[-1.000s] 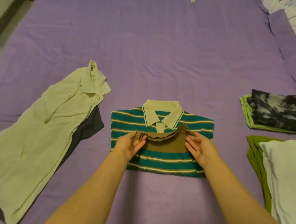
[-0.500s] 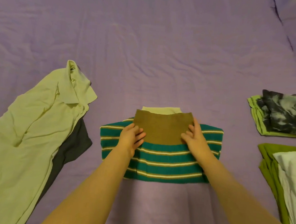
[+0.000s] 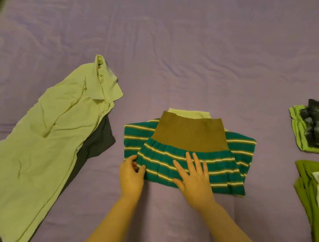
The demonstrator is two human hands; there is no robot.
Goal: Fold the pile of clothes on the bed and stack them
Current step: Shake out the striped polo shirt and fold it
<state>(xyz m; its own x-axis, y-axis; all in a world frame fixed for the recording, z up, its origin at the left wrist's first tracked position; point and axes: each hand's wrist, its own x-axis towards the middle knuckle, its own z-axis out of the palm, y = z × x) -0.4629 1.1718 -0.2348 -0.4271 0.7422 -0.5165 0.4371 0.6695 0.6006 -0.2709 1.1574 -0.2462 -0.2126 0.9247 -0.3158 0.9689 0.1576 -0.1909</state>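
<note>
Near centre of the bed (image 3: 178, 47): striped polo (image 3: 199, 160), folded into a squat block, hem flap turned up over the chest. Left hand (image 3: 132, 175) at the near-left corner, thumb and fingers curled and pinching the folded edge; grip narrow, holding cloth. Right hand (image 3: 194, 177) lies flat on the near face, fingers straight and spread, pressing and not clasping. Handling, judged: soft knit, light, no stiffness; layers likely to slide apart if lifted by one corner. Best taken from both short sides with fingers under the bottom layer and thumbs on top, or scooped flat from beneath. Ribbed band probably springs back, so keep pressure on it. Appearance: teal with thin cream-and-brown stripes, a broad brown band (image 3: 189, 134) across the far half, pale collar (image 3: 190, 113) just showing beyond it; right side of the fold looks slightly uneven. Left, near to mid: pale green shirt (image 3: 41, 141) lying unfolded over a dark garment (image 3: 95, 141). Right edge: olive and white stack (image 3: 313, 186) near, tie-dye stack (image 3: 315, 128) farther.
</note>
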